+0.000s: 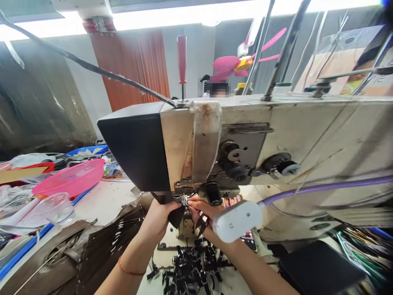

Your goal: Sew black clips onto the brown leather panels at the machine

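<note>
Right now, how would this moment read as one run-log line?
left hand: holds black strap piece | right hand: pinches strap at presser foot | sewing machine | strap pile below

Sewing station layout
Basket (pixel 72 179) is sitting left of the machine (pixel 245 143) on the surface (pixel 104 200); scrap pile (pixel 193 268) is lying before the machine, lamp (pixel 238 220) hanging right of it.

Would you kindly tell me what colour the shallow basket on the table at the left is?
The basket is pink, seen clearly in the head view.
</note>
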Demonstrator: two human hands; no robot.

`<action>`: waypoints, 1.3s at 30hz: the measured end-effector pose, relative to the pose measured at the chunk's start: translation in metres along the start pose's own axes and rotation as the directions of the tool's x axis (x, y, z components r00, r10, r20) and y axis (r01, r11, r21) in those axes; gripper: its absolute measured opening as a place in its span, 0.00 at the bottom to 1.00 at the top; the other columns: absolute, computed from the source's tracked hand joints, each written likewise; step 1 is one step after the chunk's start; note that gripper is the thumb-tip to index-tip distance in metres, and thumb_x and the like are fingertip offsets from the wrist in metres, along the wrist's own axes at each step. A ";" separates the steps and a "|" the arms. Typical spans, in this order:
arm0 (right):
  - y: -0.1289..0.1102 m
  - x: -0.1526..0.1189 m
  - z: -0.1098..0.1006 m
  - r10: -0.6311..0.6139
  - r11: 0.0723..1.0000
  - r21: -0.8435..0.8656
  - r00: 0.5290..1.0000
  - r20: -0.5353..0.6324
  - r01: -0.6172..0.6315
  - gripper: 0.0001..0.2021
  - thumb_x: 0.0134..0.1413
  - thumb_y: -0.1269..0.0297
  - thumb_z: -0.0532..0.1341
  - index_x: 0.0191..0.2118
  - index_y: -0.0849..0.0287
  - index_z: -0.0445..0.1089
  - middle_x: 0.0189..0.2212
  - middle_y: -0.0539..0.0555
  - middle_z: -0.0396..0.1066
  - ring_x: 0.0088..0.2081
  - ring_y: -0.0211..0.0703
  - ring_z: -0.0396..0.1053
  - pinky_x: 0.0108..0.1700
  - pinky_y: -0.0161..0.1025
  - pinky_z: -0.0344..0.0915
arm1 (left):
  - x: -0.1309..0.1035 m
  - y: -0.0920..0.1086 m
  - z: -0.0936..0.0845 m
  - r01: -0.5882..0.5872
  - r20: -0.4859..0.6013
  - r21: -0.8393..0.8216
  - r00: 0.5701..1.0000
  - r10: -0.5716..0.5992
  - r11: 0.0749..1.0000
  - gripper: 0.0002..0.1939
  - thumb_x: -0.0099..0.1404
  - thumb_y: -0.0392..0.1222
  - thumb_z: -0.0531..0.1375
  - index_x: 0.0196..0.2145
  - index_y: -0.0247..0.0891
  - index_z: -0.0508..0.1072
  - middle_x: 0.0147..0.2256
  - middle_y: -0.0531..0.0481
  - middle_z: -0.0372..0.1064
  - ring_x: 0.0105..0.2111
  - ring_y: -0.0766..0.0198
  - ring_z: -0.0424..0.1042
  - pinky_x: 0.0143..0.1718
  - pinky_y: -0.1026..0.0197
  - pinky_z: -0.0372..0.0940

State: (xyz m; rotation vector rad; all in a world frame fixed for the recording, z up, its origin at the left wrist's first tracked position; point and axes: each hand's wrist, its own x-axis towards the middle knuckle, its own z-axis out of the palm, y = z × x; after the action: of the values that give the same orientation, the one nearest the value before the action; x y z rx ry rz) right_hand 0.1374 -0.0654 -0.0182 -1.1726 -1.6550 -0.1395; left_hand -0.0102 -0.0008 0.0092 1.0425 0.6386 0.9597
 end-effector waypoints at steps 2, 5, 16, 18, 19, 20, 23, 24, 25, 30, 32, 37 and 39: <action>-0.006 -0.002 -0.003 -0.055 0.998 0.009 0.997 0.051 0.055 0.08 0.57 0.70 0.58 0.41 0.56 0.74 0.37 0.54 0.77 0.37 0.41 0.76 0.39 0.39 0.74 | -0.008 -0.001 -0.001 0.035 -0.042 -0.029 0.998 -0.037 0.999 0.13 0.46 0.31 0.66 0.33 0.32 0.75 0.34 0.48 0.76 0.34 0.62 0.73 0.40 0.62 0.66; -0.018 -0.020 -0.012 -0.116 0.993 0.020 0.991 0.069 0.115 0.11 0.56 0.72 0.57 0.42 0.54 0.73 0.40 0.56 0.76 0.41 0.44 0.75 0.41 0.41 0.73 | -0.036 -0.008 -0.008 0.166 -0.166 -0.089 0.970 -0.179 0.982 0.17 0.44 0.32 0.68 0.35 0.33 0.74 0.31 0.49 0.75 0.31 0.63 0.73 0.37 0.62 0.67; -0.056 -0.128 -0.008 0.300 0.951 0.072 0.953 0.031 -0.302 0.09 0.58 0.63 0.59 0.45 0.53 0.70 0.34 0.52 0.70 0.32 0.39 0.71 0.34 0.32 0.71 | -0.130 -0.054 -0.017 0.199 -0.367 -0.154 0.898 -0.243 0.968 0.21 0.39 0.35 0.71 0.34 0.32 0.74 0.32 0.45 0.76 0.33 0.59 0.72 0.37 0.60 0.66; -0.057 -0.129 -0.010 0.241 0.968 0.048 0.968 0.065 -0.245 0.10 0.56 0.64 0.62 0.45 0.53 0.71 0.35 0.53 0.71 0.34 0.39 0.72 0.33 0.31 0.71 | -0.132 -0.055 -0.017 0.178 -0.371 -0.141 0.903 -0.219 0.974 0.20 0.38 0.35 0.71 0.32 0.31 0.74 0.30 0.46 0.75 0.31 0.60 0.71 0.35 0.61 0.65; -0.057 -0.128 -0.011 0.212 0.976 0.027 0.974 0.083 -0.215 0.10 0.55 0.64 0.62 0.44 0.53 0.71 0.36 0.53 0.71 0.34 0.40 0.72 0.33 0.31 0.71 | -0.133 -0.055 -0.017 0.170 -0.368 -0.139 0.906 -0.210 0.976 0.19 0.39 0.35 0.70 0.32 0.31 0.73 0.30 0.46 0.75 0.31 0.60 0.71 0.35 0.60 0.65; -0.058 -0.126 -0.012 0.186 0.982 0.005 0.978 0.098 -0.187 0.10 0.55 0.64 0.63 0.44 0.53 0.71 0.36 0.53 0.72 0.35 0.40 0.73 0.33 0.31 0.71 | -0.135 -0.055 -0.016 0.163 -0.360 -0.141 0.910 -0.204 0.977 0.19 0.39 0.34 0.70 0.32 0.31 0.73 0.30 0.46 0.75 0.31 0.60 0.71 0.36 0.60 0.65; -0.060 -0.120 -0.014 0.141 0.990 -0.047 0.985 0.098 -0.137 0.07 0.55 0.64 0.63 0.40 0.53 0.72 0.34 0.52 0.73 0.33 0.39 0.73 0.33 0.31 0.71 | -0.141 -0.053 -0.013 0.147 -0.331 -0.137 0.925 -0.185 0.980 0.19 0.40 0.33 0.68 0.34 0.31 0.73 0.30 0.46 0.75 0.32 0.60 0.70 0.37 0.59 0.65; -0.059 -0.118 -0.015 0.136 0.989 -0.063 0.987 0.081 -0.131 0.06 0.55 0.63 0.63 0.39 0.53 0.72 0.33 0.51 0.73 0.32 0.39 0.73 0.33 0.31 0.71 | -0.142 -0.053 -0.012 0.146 -0.330 -0.134 0.926 -0.183 0.980 0.18 0.40 0.32 0.68 0.33 0.31 0.73 0.30 0.47 0.74 0.31 0.60 0.70 0.37 0.59 0.65; -0.058 -0.117 -0.016 0.141 0.987 -0.083 0.989 0.054 -0.136 0.05 0.55 0.63 0.63 0.38 0.53 0.72 0.32 0.51 0.73 0.31 0.39 0.73 0.32 0.31 0.71 | -0.143 -0.053 -0.012 0.146 -0.333 -0.132 0.925 -0.183 0.980 0.18 0.40 0.32 0.68 0.33 0.32 0.73 0.29 0.48 0.74 0.30 0.61 0.70 0.36 0.59 0.65; -0.051 -0.118 -0.024 0.185 0.973 -0.132 0.982 -0.044 -0.190 0.09 0.55 0.59 0.62 0.40 0.55 0.72 0.33 0.53 0.74 0.27 0.38 0.73 0.25 0.29 0.69 | -0.146 -0.055 -0.017 0.149 -0.333 -0.085 0.928 -0.169 0.985 0.14 0.42 0.35 0.67 0.31 0.32 0.75 0.31 0.47 0.75 0.32 0.60 0.70 0.39 0.58 0.65; -0.055 -0.120 -0.025 0.167 0.976 -0.141 0.986 0.009 -0.164 0.10 0.56 0.58 0.61 0.42 0.55 0.71 0.34 0.53 0.73 0.26 0.37 0.72 0.22 0.29 0.68 | -0.147 -0.057 -0.020 0.142 -0.338 -0.031 0.930 -0.145 0.989 0.14 0.44 0.36 0.67 0.32 0.33 0.76 0.33 0.47 0.76 0.34 0.59 0.70 0.41 0.58 0.64; -0.068 -0.127 -0.021 0.036 0.966 -0.256 0.999 0.028 -0.028 0.09 0.59 0.59 0.59 0.42 0.55 0.71 0.33 0.53 0.72 0.30 0.37 0.73 0.29 0.29 0.69 | -0.150 -0.059 -0.022 0.158 -0.329 0.070 0.936 -0.127 0.985 0.10 0.46 0.38 0.66 0.30 0.34 0.75 0.31 0.48 0.75 0.33 0.59 0.69 0.39 0.58 0.64; -0.067 -0.128 -0.020 -0.065 0.955 -0.288 0.997 0.052 0.077 0.09 0.59 0.60 0.59 0.43 0.57 0.70 0.32 0.54 0.72 0.32 0.39 0.73 0.34 0.31 0.69 | -0.151 -0.057 -0.020 0.179 -0.319 0.085 0.937 -0.144 0.980 0.08 0.45 0.37 0.66 0.27 0.34 0.74 0.27 0.50 0.73 0.30 0.61 0.68 0.36 0.59 0.64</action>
State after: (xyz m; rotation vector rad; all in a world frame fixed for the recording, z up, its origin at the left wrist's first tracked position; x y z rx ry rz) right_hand 0.0967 -0.1904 -0.0810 -1.3416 -1.7551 -0.4177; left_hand -0.0766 -0.1370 -0.0507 0.9268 1.0359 0.9597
